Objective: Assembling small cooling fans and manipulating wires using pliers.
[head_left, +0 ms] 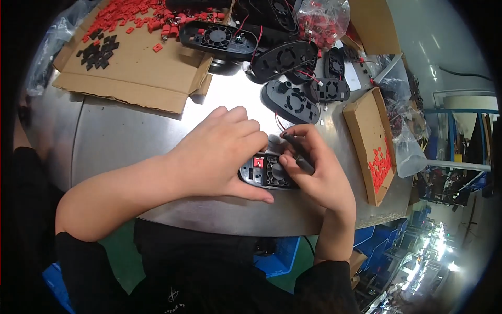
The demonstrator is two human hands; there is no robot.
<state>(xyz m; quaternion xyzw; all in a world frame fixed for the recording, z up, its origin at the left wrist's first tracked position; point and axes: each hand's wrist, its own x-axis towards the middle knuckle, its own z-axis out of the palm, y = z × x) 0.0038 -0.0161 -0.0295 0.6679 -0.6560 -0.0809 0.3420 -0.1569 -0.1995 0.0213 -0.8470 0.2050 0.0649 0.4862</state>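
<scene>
A black oval plastic housing (254, 176) lies flat at the table's front edge, with a small fan (275, 171) and a red square piece (258, 161) set in it. My left hand (222, 152) grips its left part, thumb along the near edge and bent fingers at the far edge. In my right hand (323, 166) is a slim black tool handle (303, 161), pinched between thumb and fingers and slanting over the housing's right end. That end is partly covered by the hand, and I cannot make out the tool's tip.
Several similar black housings (291, 102) with red and black wires lie beyond my hands. A cardboard tray (130, 86) at far left holds red and black pieces. Another cardboard tray (366, 131) with red pieces stands right. A bag of red parts (324, 23) sits at the back.
</scene>
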